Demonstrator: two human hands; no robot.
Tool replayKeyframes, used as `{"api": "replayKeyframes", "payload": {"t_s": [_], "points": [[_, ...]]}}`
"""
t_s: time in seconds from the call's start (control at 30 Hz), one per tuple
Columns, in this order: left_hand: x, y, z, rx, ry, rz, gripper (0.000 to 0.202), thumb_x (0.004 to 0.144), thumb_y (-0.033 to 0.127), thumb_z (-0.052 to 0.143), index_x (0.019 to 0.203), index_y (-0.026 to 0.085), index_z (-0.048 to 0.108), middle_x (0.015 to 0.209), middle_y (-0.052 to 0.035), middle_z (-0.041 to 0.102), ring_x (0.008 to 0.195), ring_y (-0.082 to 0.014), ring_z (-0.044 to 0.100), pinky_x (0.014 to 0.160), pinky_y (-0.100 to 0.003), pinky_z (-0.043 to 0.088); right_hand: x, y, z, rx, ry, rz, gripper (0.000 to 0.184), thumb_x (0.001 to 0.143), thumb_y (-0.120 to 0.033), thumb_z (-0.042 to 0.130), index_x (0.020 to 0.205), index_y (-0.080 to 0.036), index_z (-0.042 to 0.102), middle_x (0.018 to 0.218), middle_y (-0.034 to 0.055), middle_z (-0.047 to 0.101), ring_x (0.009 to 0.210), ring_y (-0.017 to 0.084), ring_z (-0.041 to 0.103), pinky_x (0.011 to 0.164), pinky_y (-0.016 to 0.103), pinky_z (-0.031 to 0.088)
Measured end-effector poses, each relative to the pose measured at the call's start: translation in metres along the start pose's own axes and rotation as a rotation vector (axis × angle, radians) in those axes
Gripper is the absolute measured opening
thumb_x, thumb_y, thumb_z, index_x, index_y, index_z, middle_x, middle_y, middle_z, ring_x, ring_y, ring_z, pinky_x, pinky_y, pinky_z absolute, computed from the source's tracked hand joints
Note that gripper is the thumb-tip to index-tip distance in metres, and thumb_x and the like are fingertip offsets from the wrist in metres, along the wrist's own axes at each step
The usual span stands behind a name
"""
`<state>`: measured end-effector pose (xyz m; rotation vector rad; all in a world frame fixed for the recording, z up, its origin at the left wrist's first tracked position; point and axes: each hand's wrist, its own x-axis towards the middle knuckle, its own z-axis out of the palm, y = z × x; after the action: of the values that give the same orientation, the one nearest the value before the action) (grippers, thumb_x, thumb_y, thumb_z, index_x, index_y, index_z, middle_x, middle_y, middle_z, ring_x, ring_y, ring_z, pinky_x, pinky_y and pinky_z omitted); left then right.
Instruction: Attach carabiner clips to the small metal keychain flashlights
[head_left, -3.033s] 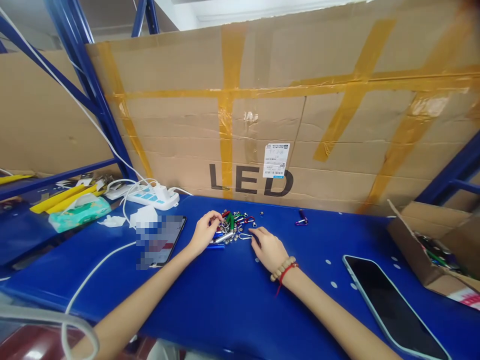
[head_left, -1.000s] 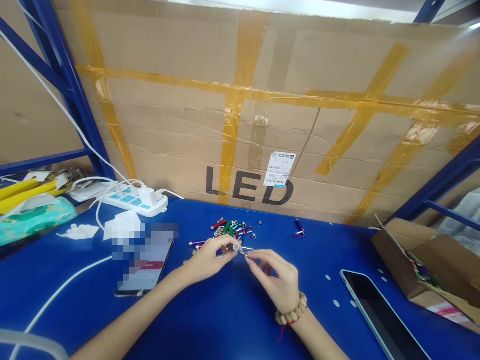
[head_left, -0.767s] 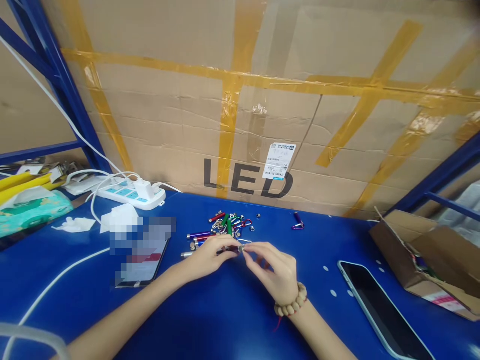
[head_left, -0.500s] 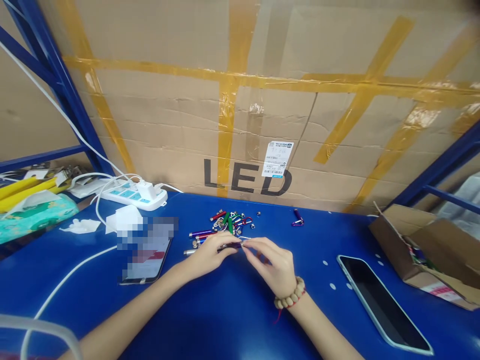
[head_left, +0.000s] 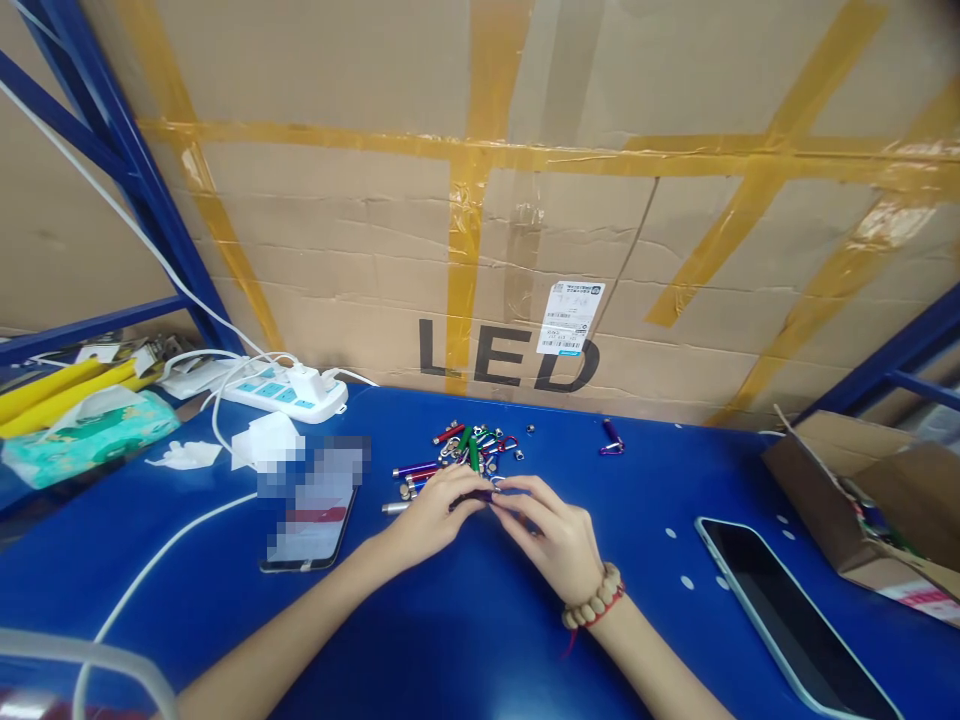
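My left hand (head_left: 435,512) and my right hand (head_left: 551,530) meet over the blue table (head_left: 480,640), fingers pinched together on a small dark keychain flashlight (head_left: 480,495) held between them. Just behind the hands lies a heap of small keychain flashlights (head_left: 469,452) in red, green, purple and silver, with loose caps and clips. A single purple flashlight (head_left: 611,438) lies apart to the right. My right wrist wears a bead bracelet with a red cord.
A phone (head_left: 319,505) on a white cable lies to the left, a dark phone (head_left: 787,610) to the right. A white power strip (head_left: 289,392), tissue pack (head_left: 82,440) and open cardboard box (head_left: 862,500) stand around. A big taped "LED" carton (head_left: 510,250) walls the back.
Three seconds ago both hands reached into the heap. They have since drawn back toward me and closed together on one small flashlight, with fingers working at it; the view shifted slightly.
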<state>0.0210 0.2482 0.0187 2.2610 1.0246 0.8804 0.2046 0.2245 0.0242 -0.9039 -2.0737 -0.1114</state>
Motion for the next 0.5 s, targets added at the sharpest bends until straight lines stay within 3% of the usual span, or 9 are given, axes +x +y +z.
{"api": "replayKeyframes", "payload": {"t_s": [0.33, 0.5], "points": [[0.0, 0.013, 0.001, -0.187, -0.012, -0.106, 0.013, 0.086, 0.017, 0.044, 0.088, 0.018, 0.057, 0.087, -0.002, 0.062, 0.083, -0.0153, 0.058, 0.077, -0.025, 0.044, 0.003, 0.0, -0.004, 0.035, 0.053, 0.0, 0.012, 0.086, -0.026, 0.056, 0.083, -0.018, 0.064, 0.087, 0.0018, 0.066, 0.048, 0.002, 0.053, 0.05, 0.013, 0.045], [0.0, 0.015, 0.002, -0.177, -0.017, -0.103, 0.013, 0.086, 0.016, 0.045, 0.088, 0.018, 0.057, 0.086, -0.0013, 0.062, 0.081, -0.015, 0.057, 0.075, -0.024, 0.044, 0.002, -0.001, -0.004, 0.083, 0.068, -0.013, 0.009, 0.085, -0.024, 0.058, 0.087, -0.017, 0.062, 0.087, 0.0025, 0.065, 0.05, 0.002, 0.054, 0.048, 0.013, 0.044]]}}
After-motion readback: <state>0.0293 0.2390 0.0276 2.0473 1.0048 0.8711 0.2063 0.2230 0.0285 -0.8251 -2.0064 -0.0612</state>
